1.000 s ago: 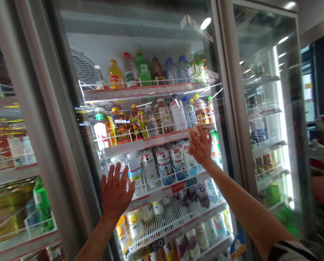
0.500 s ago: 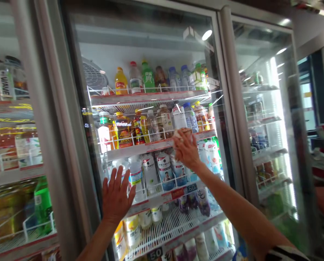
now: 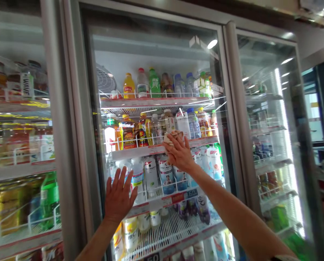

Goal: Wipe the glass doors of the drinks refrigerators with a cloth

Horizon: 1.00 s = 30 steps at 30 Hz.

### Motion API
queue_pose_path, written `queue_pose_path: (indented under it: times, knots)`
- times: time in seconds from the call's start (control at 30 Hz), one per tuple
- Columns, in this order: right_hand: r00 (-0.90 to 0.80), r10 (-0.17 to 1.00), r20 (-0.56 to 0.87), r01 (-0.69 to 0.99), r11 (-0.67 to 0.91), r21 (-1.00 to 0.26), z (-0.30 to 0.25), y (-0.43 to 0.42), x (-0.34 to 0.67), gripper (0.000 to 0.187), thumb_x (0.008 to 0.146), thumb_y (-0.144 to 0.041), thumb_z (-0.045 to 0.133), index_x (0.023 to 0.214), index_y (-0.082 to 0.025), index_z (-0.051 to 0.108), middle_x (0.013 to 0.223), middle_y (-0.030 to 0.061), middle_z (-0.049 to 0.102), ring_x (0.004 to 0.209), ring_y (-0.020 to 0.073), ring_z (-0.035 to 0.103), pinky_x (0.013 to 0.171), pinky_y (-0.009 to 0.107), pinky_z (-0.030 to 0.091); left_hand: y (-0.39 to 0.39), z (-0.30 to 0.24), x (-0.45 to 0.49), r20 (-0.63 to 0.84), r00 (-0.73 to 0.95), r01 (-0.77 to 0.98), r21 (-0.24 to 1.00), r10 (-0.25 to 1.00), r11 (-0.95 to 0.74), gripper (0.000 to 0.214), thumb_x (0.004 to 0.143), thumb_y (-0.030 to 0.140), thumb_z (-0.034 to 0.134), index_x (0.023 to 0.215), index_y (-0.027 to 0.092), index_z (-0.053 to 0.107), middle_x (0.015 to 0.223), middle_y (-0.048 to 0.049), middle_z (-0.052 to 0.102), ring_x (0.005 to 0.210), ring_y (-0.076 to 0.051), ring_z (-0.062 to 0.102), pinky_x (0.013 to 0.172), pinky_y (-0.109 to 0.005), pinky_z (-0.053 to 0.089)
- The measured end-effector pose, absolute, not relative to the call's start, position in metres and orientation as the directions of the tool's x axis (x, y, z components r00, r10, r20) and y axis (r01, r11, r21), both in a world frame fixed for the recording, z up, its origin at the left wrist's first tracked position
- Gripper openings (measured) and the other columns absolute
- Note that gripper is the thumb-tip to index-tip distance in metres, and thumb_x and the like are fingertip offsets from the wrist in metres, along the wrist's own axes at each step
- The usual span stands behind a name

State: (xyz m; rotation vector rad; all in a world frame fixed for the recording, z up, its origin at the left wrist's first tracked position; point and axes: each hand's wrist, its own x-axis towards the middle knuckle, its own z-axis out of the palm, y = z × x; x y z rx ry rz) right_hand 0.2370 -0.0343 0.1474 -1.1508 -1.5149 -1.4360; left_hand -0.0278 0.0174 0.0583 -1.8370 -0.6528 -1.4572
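Note:
A tall drinks fridge stands in front of me with its glass door (image 3: 156,54) closed. My left hand (image 3: 120,195) lies flat on the lower left of the glass, fingers spread. My right hand (image 3: 179,152) is raised to the middle of the door and presses a small crumpled cloth (image 3: 170,137) against the glass. Behind the glass, wire shelves (image 3: 156,148) hold rows of bottled drinks (image 3: 151,81).
A grey door frame (image 3: 61,127) separates this fridge from another one on the left with cans and bottles (image 3: 12,206). To the right is a third glass door (image 3: 267,119) with shelves of drinks. At the far right are a window and some red-and-white boxes.
My right hand with the cloth has slid leftward across the glass. My left hand has stayed flat in the same spot. The view has shifted slightly.

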Motion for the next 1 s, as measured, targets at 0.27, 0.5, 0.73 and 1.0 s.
queue_pose_path:
  times: [0.27,0.5,0.73,1.0]
  knots:
    - [0.332,-0.106,0.937,0.921,-0.180,-0.346,0.193,-0.036,0.328,0.050,0.088,-0.033,0.031,0.134,-0.018,0.040,0.144,0.0137,0.033,0.132,0.0291,0.029,0.102,0.058,0.024,0.015,0.058,-0.028,0.959,0.281,0.765,-0.244,-0.032,-0.596,0.065,0.087,0.037,0.047,0.143,0.027,0.016,0.148,-0.0060,0.026,0.139,-0.021,0.017,0.113,-0.044,0.013]
    - [-0.219,0.034,0.975,0.975,-0.028,0.220,0.182,-0.015,0.177,0.047,0.089,-0.035,0.036,0.136,-0.028,0.036,0.145,0.0002,0.035,0.137,0.0198,0.017,0.112,0.047,0.012,0.016,0.058,-0.028,0.962,0.270,0.767,-0.237,-0.036,-0.596,0.064,0.087,0.036,0.048,0.143,0.028,0.018,0.148,-0.0046,0.026,0.139,-0.021,0.019,0.114,-0.044,0.012]
    - [-0.279,0.105,0.955,0.959,-0.016,0.282,0.166,-0.024,0.209,0.048,0.088,-0.035,0.041,0.135,-0.032,0.035,0.144,-0.0004,0.036,0.136,0.0220,0.022,0.112,0.050,0.007,0.015,0.060,-0.029,0.955,0.294,0.775,-0.269,-0.051,-0.572,0.066,0.086,0.035,0.050,0.143,0.027,0.018,0.148,-0.0057,0.025,0.139,-0.020,0.017,0.114,-0.043,0.012]
    - [0.147,-0.112,0.983,0.983,-0.090,-0.157,0.149,-0.032,0.272,0.050,0.088,-0.032,0.037,0.137,-0.021,0.036,0.143,0.0104,0.035,0.135,0.0291,0.023,0.105,0.055,0.022,0.014,0.060,-0.028,0.959,0.279,0.770,-0.248,-0.038,-0.588,0.067,0.085,0.035,0.051,0.143,0.028,0.017,0.148,-0.0045,0.025,0.139,-0.021,0.018,0.114,-0.042,0.012]
